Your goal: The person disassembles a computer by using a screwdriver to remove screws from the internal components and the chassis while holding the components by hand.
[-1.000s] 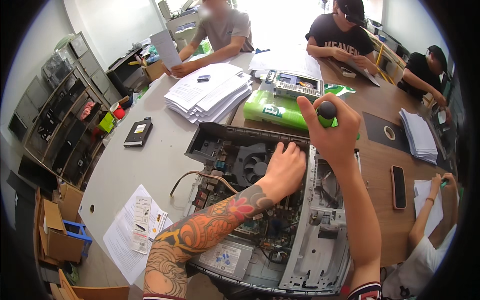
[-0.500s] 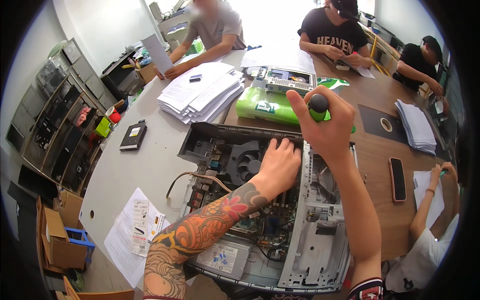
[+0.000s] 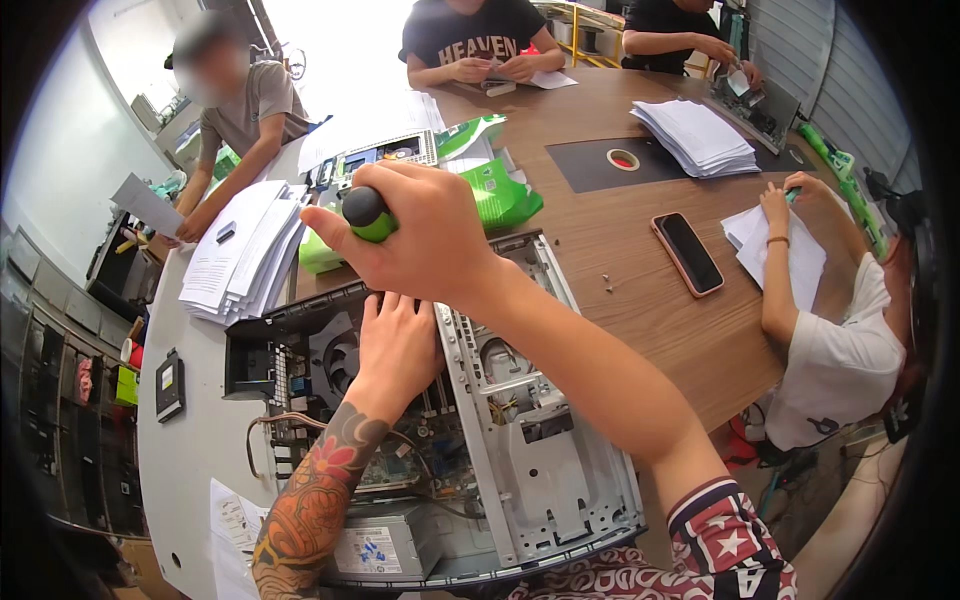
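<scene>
In the head view, our right hand (image 3: pixel 425 235) is closed tight around a screwdriver's green-and-black handle (image 3: pixel 366 213), held above the far edge of the open desktop computer case (image 3: pixel 540 470). Our left hand (image 3: pixel 398 345) rests fingers-spread, holding nothing, on the boards inside, right of the cooling fan (image 3: pixel 335 365). We judge the metal case stiff and heavy, the boards fragile; grip the frame edges.

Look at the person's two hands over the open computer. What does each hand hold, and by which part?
The right hand grips a screwdriver by its green-and-black handle. The left hand holds nothing; it rests inside the computer case.
</scene>
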Motion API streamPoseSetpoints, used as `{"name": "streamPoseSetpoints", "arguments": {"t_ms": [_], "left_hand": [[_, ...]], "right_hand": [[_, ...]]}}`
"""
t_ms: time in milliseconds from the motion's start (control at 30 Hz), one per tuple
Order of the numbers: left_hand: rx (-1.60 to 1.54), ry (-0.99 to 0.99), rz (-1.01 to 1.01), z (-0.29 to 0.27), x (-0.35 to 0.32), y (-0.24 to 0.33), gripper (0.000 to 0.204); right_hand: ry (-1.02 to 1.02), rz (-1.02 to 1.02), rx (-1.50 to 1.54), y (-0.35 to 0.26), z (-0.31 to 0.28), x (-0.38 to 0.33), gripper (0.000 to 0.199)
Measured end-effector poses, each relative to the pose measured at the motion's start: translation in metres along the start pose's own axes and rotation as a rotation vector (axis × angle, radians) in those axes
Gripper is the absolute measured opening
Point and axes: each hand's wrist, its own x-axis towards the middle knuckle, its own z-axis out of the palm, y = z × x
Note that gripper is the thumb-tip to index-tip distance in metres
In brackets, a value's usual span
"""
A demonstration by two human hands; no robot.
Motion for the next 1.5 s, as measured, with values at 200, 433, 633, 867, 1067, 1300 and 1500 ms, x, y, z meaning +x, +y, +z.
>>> {"name": "streamPoseSetpoints", "arguments": {"t_ms": [200,433,633,867,1067,1300,1500], "left_hand": [[-0.031,0.043,0.003,0.0,-0.001,0.0,0.046],[-0.043,0.019,0.012,-0.004,-0.002,-0.002,0.044],[-0.053,0.048,0.049,-0.002,0.0,-0.001,0.043],[-0.043,0.022,0.033,0.0,0.001,0.0,0.044],[0.032,0.102,0.05,0.003,0.001,-0.003,0.03],[-0.009,0.087,0.077,-0.003,-0.003,-0.002,0.03],[-0.003,0.002,0.07,-0.01,-0.001,0.002,0.042]], "right_hand": [[0.022,-0.033,0.0,0.0,0.003,-0.001,0.039],[-0.001,-0.006,0.035,-0.002,0.004,-0.001,0.041],[-0.004,0.011,0.057,-0.002,0.002,0.0,0.039],[0.101,-0.029,0.058,0.003,0.004,0.001,0.043],[0.078,0.019,0.068,0.0,0.001,0.003,0.044],[0.069,-0.008,0.059,0.001,0.004,0.001,0.044],[-0.043,0.011,0.047,0.001,0.006,-0.004,0.039]]}}
